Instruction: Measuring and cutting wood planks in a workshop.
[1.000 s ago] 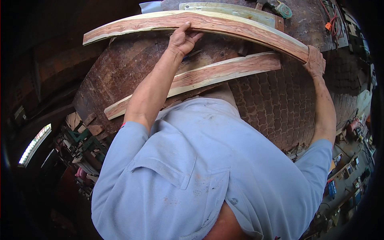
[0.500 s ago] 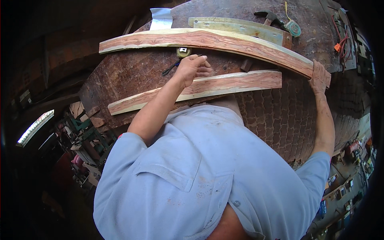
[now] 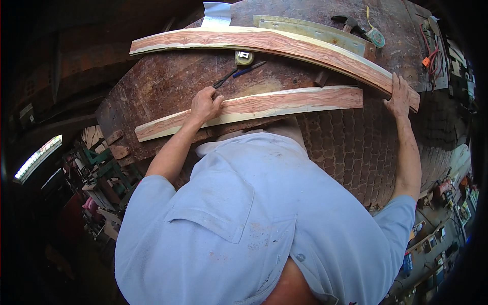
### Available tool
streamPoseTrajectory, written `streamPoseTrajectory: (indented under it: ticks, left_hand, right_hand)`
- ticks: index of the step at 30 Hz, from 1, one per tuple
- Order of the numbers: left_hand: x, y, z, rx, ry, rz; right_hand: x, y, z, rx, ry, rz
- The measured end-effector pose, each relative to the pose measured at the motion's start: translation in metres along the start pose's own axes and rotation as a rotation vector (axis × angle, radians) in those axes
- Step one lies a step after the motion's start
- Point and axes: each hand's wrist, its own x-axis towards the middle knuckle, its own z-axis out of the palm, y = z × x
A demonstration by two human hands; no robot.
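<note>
My right hand [image 3: 398,99] grips the right end of the long curved upper board [image 3: 274,41], pinkish wood with pale edges. My left hand [image 3: 206,105], fingers curled, is on the far edge of the shorter lower board [image 3: 274,101], which lies nearest my body on the stained work table [image 3: 142,91]. Between the boards are a yellowish tape measure [image 3: 244,58], a blue pen-like item [image 3: 249,69] and a dark slender tool [image 3: 225,78].
Behind the upper board lie a white sheet [image 3: 216,12], a metal strip [image 3: 305,26], a claw hammer [image 3: 345,23] and a teal tape measure [image 3: 375,37]. An orange plug with wires [image 3: 427,61] is at right. Patterned paving [image 3: 345,147] shows below the table's right side.
My left hand has let go of the upper board and moved down-left onto the lower board. The upper board appears lower on its right, and the tape measure beneath it has come into view.
</note>
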Motion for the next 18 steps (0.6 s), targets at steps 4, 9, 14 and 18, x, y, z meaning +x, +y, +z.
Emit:
streamPoseTrajectory:
  ticks: [4, 9, 14, 18]
  left_hand:
    - [-0.001, -0.014, 0.011, -0.013, 0.046, 0.102]
    - [-0.002, -0.027, 0.012, -0.048, 0.065, 0.197]
    - [-0.001, -0.040, 0.012, -0.117, 0.100, 0.230]
    - [-0.006, -0.041, -0.007, -0.111, 0.125, 0.269]
  right_hand:
    - [-0.023, -0.033, -0.009, 0.070, 0.025, 0.019]
    - [-0.069, -0.099, -0.011, 0.428, 0.318, 0.202]
    - [-0.174, -0.218, 0.019, 0.869, 0.243, 0.597]
    - [-0.306, -0.338, 0.120, 1.218, -0.371, 0.742]
